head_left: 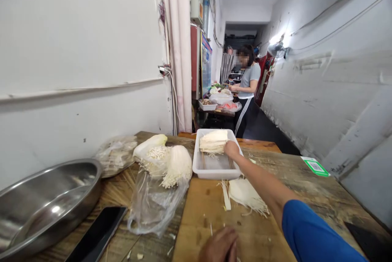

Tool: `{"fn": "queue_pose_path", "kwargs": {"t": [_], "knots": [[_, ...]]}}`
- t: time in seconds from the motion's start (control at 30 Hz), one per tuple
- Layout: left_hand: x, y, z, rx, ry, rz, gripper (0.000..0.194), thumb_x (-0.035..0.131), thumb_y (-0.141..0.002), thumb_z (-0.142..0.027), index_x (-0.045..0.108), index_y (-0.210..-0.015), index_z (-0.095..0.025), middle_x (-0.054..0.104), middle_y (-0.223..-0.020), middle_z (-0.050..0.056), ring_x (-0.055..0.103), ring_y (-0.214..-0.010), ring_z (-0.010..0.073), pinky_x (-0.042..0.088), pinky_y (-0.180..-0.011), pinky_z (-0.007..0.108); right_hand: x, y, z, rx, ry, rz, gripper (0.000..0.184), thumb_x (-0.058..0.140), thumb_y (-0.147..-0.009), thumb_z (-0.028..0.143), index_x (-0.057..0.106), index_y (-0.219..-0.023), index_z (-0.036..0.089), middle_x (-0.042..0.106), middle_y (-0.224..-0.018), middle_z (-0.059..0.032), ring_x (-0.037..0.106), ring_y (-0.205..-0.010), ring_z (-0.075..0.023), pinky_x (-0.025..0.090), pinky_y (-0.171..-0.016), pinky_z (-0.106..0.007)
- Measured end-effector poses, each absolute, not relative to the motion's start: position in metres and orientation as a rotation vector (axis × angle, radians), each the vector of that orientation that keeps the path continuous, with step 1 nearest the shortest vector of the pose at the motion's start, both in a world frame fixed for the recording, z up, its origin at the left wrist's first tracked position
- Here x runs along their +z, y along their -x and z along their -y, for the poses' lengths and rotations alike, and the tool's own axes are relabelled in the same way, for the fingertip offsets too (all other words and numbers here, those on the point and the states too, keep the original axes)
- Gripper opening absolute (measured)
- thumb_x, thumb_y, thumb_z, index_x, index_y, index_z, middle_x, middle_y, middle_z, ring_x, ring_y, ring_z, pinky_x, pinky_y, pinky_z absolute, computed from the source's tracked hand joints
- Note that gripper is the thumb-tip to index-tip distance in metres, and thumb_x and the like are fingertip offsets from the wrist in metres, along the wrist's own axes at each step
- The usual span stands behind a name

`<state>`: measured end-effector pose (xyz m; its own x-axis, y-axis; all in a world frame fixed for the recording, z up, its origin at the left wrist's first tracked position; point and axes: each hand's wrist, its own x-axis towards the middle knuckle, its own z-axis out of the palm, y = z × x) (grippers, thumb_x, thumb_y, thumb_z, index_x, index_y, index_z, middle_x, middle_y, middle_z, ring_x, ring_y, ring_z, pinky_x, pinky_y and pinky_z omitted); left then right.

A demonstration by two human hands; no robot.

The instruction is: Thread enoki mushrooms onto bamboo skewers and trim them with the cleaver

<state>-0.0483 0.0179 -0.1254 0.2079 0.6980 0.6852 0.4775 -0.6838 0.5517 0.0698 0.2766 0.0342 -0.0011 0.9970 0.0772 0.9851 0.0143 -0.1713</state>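
My right hand [231, 148] reaches forward into a white plastic tray [214, 170] and rests against a stack of enoki mushroom skewers [213, 141], its fingers curled at the bundle's right end. Thin wooden sticks lie on the tray floor. My left hand [219, 248] sits low on the wooden cutting board [199, 213] at the bottom edge, and its fingers are hidden. A loose fan of enoki mushrooms [246, 195] lies on the board just under my right forearm.
An open plastic bag of enoki bunches [165, 164] lies left of the tray, with another bag [116, 154] behind it. A steel basin [45, 205] and a flat black object [98, 233] sit at the left. Further down the corridor a person [248, 86] works at another table.
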Motion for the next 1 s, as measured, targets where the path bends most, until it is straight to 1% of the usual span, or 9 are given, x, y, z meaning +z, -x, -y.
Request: {"fn": "queue_pose_path", "kwargs": {"t": [0.2, 0.27, 0.37, 0.47, 0.53, 0.6, 0.67, 0.87, 1.0], "knots": [[-0.083, 0.053, -0.001, 1.411, -2.343, -1.119, 0.034, 0.047, -0.087, -0.012, 0.058, -0.117, -0.024, 0.071, -0.108, 0.008, 0.067, -0.101, 0.0185, 0.059, -0.084, 0.034, 0.055, -0.097, -0.253, 0.07, 2.036, 2.179, 0.034, 0.054, -0.091, 0.036, 0.056, -0.116, 0.014, 0.058, -0.118, -0.01, 0.058, -0.103, -0.022, 0.047, -0.088, -0.044], [-0.076, 0.054, 0.0, 1.388, -2.377, -1.109, 0.036, 0.046, -0.087, -0.009, 0.056, -0.119, -0.023, 0.068, -0.115, 0.008, 0.064, -0.106, 0.018, 0.057, -0.087, 0.033, 0.062, -0.122, -0.224, 0.059, 2.02, 2.2, 0.03, 0.048, -0.094, 0.035, 0.06, -0.112, 0.014, 0.061, -0.116, -0.0104, 0.058, -0.105, -0.0217, 0.045, -0.088, -0.039], [-0.068, 0.057, -0.007, 1.268, -2.54, -1.03, 0.04, 0.044, -0.086, -0.006, 0.055, -0.121, -0.023, 0.065, -0.121, 0.008, 0.059, -0.114, 0.0189, 0.052, -0.095, 0.037, 0.062, -0.175, -0.159, 0.106, 2.051, 2.255, 0.028, 0.045, -0.092, 0.028, 0.069, -0.089, 0.015, 0.07, -0.098, -0.0114, 0.063, -0.094, -0.021, 0.042, -0.076, -0.026], [-0.055, 0.053, -0.034, 0.972, -2.686, -1.051, 0.043, 0.041, -0.087, -0.008, 0.054, -0.124, -0.024, 0.064, -0.123, 0.008, 0.057, -0.117, 0.0212, 0.048, -0.099, 0.042, 0.049, -0.226, -0.09, 0.135, 2.144, 2.26, 0.03, 0.044, -0.09, 0.026, 0.071, -0.082, 0.015, 0.072, -0.09, -0.0123, 0.066, -0.086, -0.0223, 0.041, -0.068, -0.026], [-0.043, 0.043, -0.059, 0.698, -2.701, -1.222, 0.048, 0.04, -0.084, -0.007, 0.05, -0.129, -0.022, 0.052, -0.137, 0.012, 0.049, -0.126, 0.0245, 0.043, -0.102, 0.046, 0.034, -0.25, -0.052, 0.173, 2.208, 2.253, 0.029, 0.047, -0.088, 0.027, 0.072, -0.079, 0.015, 0.072, -0.087, -0.0138, 0.066, -0.081, -0.0234, 0.04, -0.065, -0.027], [-0.033, 0.028, -0.085, 0.366, -2.716, -1.263, 0.062, 0.041, -0.078, -0.004, 0.038, -0.139, -0.017, 0.035, -0.148, 0.014, 0.034, -0.136, 0.0247, 0.033, -0.109, 0.044, 0.017, -0.262, -0.025, 0.217, 2.238, 2.253, 0.024, 0.051, -0.086, 0.026, 0.072, -0.082, 0.015, 0.072, -0.088, -0.0136, 0.067, -0.082, -0.023, 0.041, -0.065, -0.027], [-0.026, 0.012, -0.106, 0.234, -2.73, -1.24, 0.072, 0.047, -0.072, -0.006, 0.032, -0.142, -0.016, 0.031, -0.151, 0.014, 0.032, -0.137, 0.0249, 0.03, -0.111, 0.041, 0.001, -0.267, -0.01, 0.231, 2.264, 2.231, 0.02, 0.054, -0.085, 0.022, 0.072, -0.087, 0.013, 0.071, -0.094, -0.015, 0.066, -0.087, -0.0226, 0.043, -0.07, -0.027], [-0.027, -0.012, -0.132, 0.01, -2.712, -1.304, 0.079, 0.053, -0.065, -0.012, 0.03, -0.14, -0.01, 0.034, -0.147, 0.021, 0.033, -0.135, 0.0322, 0.028, -0.109, 0.045, -0.02, -0.28, -0.005, 0.223, 2.324, 2.157, 0.022, 0.055, -0.091, 0.032, 0.064, -0.097, 0.013, 0.065, -0.101, -0.0072, 0.062, -0.094, -0.0186, 0.049, -0.084, -0.039], [-0.027, -0.016, -0.131, -0.09, -2.67, -1.345, 0.077, 0.054, -0.065, -0.012, 0.031, -0.139, -0.009, 0.043, -0.141, 0.022, 0.042, -0.129, 0.0306, 0.032, -0.106, 0.041, -0.021, -0.289, -0.014, 0.225, 2.304, 2.147, 0.024, 0.055, -0.091, 0.032, 0.061, -0.104, 0.013, 0.062, -0.108, -0.0078, 0.06, -0.098, -0.0197, 0.049, -0.086, -0.041]]}}
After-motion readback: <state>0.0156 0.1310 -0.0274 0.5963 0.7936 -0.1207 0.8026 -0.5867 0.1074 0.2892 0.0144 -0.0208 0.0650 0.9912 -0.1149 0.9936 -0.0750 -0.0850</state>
